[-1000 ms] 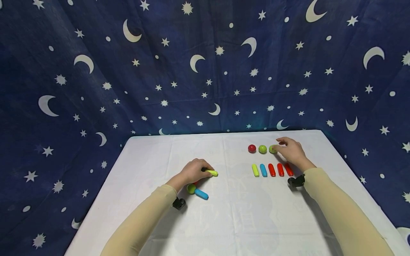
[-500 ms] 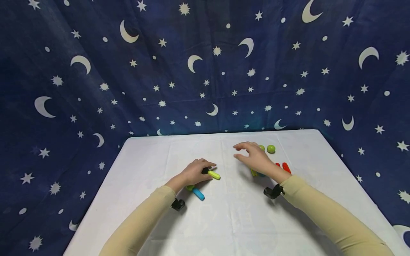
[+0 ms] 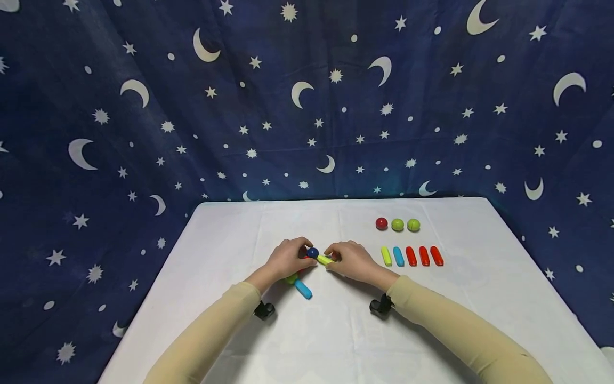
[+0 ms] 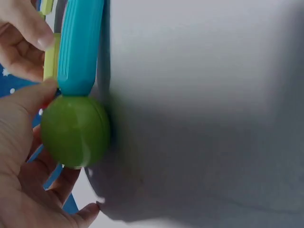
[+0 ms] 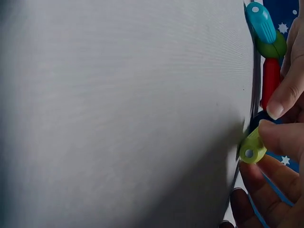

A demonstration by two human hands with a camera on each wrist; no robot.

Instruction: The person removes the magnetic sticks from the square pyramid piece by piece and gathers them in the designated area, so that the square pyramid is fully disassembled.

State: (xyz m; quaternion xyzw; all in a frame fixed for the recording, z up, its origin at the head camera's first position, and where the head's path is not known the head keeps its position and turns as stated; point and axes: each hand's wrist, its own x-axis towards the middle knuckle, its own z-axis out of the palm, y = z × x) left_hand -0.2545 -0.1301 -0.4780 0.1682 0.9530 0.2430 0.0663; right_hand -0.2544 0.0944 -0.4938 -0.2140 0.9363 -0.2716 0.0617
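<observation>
A dark blue fabric curtain printed with pale moons and stars [image 3: 268, 106] stands behind a table covered in white cloth [image 3: 408, 325]. Two arms in beige sleeves [image 3: 206, 330] reach over it, the hands near each other at mid-table. Between them is a chain of glossy rods and balls [image 5: 271, 78]: light blue rod [image 4: 80, 42], green ball [image 4: 76, 130], red rod, dark blue ball [image 3: 313, 252]. The left hand [image 3: 285, 258] grips it around the dark blue ball, though its thumb may bear on the red rod's end. The right hand [image 3: 357, 261] pinches a yellow-green rod [image 5: 253, 148], one end at that ball. To the right lie five loose rods [image 3: 411, 256]: yellow-green, light blue, three red. Beyond them sit one red and two green balls [image 3: 397, 224].
</observation>
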